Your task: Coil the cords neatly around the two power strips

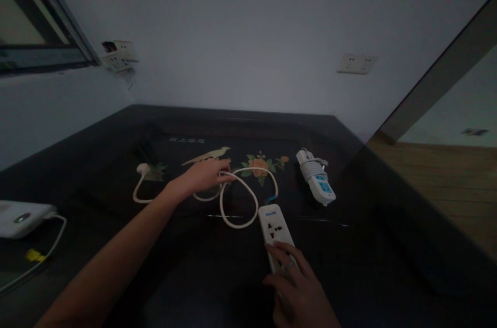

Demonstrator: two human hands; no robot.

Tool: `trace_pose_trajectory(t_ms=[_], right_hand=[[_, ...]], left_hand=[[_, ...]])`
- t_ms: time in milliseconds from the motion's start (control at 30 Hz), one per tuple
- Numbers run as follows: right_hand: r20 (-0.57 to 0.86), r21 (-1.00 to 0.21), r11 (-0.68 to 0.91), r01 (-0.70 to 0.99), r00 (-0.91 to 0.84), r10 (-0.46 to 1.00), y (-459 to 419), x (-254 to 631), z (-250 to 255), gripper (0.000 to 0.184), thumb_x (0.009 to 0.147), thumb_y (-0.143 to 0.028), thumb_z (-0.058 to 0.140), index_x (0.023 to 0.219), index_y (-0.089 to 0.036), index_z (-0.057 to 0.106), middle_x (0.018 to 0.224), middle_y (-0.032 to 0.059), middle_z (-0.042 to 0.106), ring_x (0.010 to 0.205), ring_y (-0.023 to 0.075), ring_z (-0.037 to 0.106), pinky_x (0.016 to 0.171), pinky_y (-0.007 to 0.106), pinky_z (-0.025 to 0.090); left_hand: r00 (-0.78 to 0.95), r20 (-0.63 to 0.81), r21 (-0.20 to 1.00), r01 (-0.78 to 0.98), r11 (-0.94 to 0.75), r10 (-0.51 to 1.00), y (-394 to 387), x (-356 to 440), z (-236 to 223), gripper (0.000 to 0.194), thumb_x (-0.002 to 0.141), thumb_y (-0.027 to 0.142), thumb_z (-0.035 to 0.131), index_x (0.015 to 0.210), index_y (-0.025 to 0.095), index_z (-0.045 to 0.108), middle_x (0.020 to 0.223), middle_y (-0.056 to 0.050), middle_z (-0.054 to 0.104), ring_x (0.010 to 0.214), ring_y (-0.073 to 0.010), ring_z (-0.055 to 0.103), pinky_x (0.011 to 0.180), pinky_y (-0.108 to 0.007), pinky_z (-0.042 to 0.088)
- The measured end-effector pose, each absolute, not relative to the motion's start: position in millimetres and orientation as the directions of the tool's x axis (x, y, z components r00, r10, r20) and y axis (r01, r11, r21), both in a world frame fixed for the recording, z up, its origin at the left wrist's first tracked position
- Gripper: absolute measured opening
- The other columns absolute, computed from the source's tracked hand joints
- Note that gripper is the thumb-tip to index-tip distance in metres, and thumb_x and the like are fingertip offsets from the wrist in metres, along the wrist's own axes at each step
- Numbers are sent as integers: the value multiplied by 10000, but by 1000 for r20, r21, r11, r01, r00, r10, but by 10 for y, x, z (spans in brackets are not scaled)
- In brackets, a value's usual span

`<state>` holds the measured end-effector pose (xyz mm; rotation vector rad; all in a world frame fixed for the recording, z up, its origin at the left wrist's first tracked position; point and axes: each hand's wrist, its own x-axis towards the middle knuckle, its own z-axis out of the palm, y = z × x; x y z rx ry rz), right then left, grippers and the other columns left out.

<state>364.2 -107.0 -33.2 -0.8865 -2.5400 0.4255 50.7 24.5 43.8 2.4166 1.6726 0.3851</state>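
My left hand (213,175) is closed on a loop of white power cord (238,225), held low over the dark table. That cord runs to a white power strip (269,222) with universal sockets, where blue wire shows at the entry. Around the lower half of the strip my right hand (293,279) is wrapped, a ring on one finger. At the cord's far left end lies a round white plug (143,168). To the right rests a second power strip (321,185) with blue socket faces, its grey cord wound about it.
The dark table (186,266) bears a painted bird and flowers. On its left stands a white device (27,218) with a cable and yellow tag. A wall socket (356,63) is at back right; loosened sockets (118,59) hang near the window. Wooden floor (442,178) lies beyond the right edge.
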Motion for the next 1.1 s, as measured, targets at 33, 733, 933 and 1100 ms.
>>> trace_pose_trajectory(t_ms=[33, 733, 933, 1100], right_hand=[[270, -427, 727, 537, -692, 669, -1060, 3598, -319, 348, 667, -75, 557, 953, -241, 668, 1373, 80, 504, 1305, 309, 370, 973, 489, 455], [300, -869, 429, 245, -428, 853, 730, 2739, 489, 172, 806, -297, 579, 924, -172, 580, 808, 35, 626, 680, 156, 588, 589, 273, 473], [224, -918, 368, 148, -573, 788, 731, 2769, 630, 239, 789, -403, 607, 855, -174, 607, 772, 28, 634, 679, 139, 578, 558, 230, 439], [118, -950, 294, 107, -749, 652, 611, 2849, 716, 266, 799, -430, 596, 715, -178, 594, 691, 25, 676, 649, 144, 618, 570, 242, 462]], left_hand=[[339, 96, 295, 888, -352, 936, 242, 490, 459, 338, 856, 471, 541, 1007, 200, 675, 912, -77, 720, 714, -194, 630, 653, -257, 417], [197, 345, 403, 852, -335, 918, 45, 343, 762, 238, 931, 359, 433, 939, 190, 601, 682, 7, 600, 604, -135, 550, 574, -227, 380], [166, 442, 385, 853, -354, 882, 38, 273, 852, 222, 932, 335, 436, 955, 176, 589, 749, -9, 642, 636, -132, 579, 607, -231, 429], [200, 478, 292, 882, -370, 855, 114, 255, 942, 238, 922, 366, 459, 954, 177, 600, 840, -37, 671, 737, -154, 609, 672, -243, 444]])
